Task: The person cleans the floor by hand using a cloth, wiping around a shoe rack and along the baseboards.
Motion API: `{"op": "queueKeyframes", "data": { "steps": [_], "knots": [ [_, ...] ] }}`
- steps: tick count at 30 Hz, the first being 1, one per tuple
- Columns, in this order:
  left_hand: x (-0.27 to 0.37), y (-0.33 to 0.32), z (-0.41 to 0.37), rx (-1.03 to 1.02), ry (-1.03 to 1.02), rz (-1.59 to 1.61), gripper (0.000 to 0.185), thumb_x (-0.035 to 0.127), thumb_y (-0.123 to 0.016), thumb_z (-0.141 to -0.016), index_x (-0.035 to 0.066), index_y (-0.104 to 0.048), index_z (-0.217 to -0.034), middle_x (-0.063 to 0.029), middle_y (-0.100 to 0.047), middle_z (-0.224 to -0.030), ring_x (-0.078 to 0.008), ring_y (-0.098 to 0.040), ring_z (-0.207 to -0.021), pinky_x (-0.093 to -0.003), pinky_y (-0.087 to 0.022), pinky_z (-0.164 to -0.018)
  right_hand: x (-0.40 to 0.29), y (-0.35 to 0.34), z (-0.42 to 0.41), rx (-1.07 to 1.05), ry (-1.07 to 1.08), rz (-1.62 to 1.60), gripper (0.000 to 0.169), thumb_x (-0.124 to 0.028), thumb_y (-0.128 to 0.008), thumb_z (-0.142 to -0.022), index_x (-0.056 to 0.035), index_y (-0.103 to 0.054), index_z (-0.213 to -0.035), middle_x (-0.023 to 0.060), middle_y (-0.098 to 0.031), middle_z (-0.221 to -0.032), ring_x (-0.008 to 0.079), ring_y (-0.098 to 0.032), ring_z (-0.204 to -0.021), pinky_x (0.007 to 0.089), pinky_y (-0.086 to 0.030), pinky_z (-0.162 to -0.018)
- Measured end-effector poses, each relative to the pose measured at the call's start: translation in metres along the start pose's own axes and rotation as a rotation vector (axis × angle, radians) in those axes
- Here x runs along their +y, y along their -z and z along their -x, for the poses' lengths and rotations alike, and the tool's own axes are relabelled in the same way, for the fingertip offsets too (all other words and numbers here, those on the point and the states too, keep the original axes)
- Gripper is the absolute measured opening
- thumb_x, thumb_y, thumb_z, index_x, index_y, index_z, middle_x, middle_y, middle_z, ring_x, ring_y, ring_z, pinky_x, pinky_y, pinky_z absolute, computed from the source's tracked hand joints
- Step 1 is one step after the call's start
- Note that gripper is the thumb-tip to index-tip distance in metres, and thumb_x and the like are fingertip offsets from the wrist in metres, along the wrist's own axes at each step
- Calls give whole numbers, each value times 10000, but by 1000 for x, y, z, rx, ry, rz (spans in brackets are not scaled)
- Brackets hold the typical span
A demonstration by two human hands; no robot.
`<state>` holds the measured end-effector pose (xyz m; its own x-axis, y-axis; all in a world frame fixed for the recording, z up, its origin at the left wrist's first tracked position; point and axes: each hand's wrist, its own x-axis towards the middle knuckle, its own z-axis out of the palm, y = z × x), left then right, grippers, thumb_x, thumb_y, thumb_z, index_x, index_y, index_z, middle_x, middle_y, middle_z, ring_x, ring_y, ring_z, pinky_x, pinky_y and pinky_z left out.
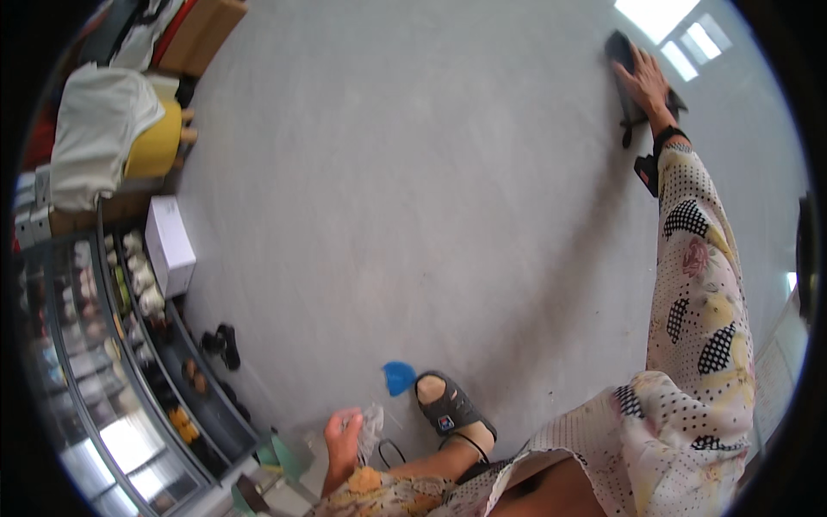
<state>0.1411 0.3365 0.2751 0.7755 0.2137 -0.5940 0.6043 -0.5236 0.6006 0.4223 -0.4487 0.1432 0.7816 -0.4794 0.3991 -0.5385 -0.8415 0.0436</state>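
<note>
At the upper right, my right hand [645,81] reaches far out with its fingers spread over a dark object [621,53], whose kind I cannot tell; a black band circles that wrist. Near the bottom, my left hand [344,432] is closed on a crumpled, translucent whitish piece [370,432], perhaps thin plastic or a cloth. A blue piece [398,377] lies on the grey floor, right beside the toe of the dark sandal [455,406] on my foot.
A shelf rack with shoes [143,278] lines the left side, with a white box [169,245] in front of it. Black shoes [226,346] lie on the floor nearby. Above stands a yellow stool [154,143] draped with a white cloth [97,129]. A cardboard box [201,35] is at the upper left.
</note>
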Motion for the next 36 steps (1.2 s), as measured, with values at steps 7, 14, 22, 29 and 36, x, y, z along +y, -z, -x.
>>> {"op": "queueKeyframes", "data": {
  "steps": [7,14,22,29,36],
  "knots": [
    [33,-17,-29,-64,9,65,169,66,-633,-831,0,-636,-986,-24,-626,-905,-82,-553,-817,-235,-458,-745,-243,81,83,-34,617,-605,490,-208,-578,-763,-135,-517,-1245,86,-536,-1226,274,-458,-1182,444,-328,-956],
    [54,-31,-59,-118,-107,292,145,49,-639,-844,3,-628,-980,-16,-618,-891,-70,-554,-789,-217,-460,-711,-298,94,226,-99,768,-706,428,-143,-591,-772,-248,-537,-1184,25,-543,-1173,217,-501,-1149,447,-346,-944],
    [117,-92,-122,-323,-388,378,161,75,-662,-839,3,-632,-980,-22,-618,-915,-82,-556,-809,-227,-460,-746,-230,107,358,-373,771,-710,435,-90,-519,-811,-222,-516,-1225,48,-526,-1219,209,-419,-1266,461,-298,-1025],
    [249,-206,-148,-385,-870,258,143,72,-624,-840,-11,-630,-956,-42,-618,-942,-121,-546,-874,-266,-448,-813,-44,72,344,-292,559,-502,439,-108,-518,-823,-236,-515,-1243,33,-489,-1303,213,-394,-1293,472,-295,-1018],
    [215,-245,-79,-237,-885,27,218,117,-598,-856,-28,-604,-1019,-54,-600,-935,-166,-548,-861,-298,-455,-806,65,51,359,-739,328,-1000,435,-109,-551,-774,-156,-576,-1206,103,-600,-1194,275,-572,-1089,374,-437,-909]
  ]
}}
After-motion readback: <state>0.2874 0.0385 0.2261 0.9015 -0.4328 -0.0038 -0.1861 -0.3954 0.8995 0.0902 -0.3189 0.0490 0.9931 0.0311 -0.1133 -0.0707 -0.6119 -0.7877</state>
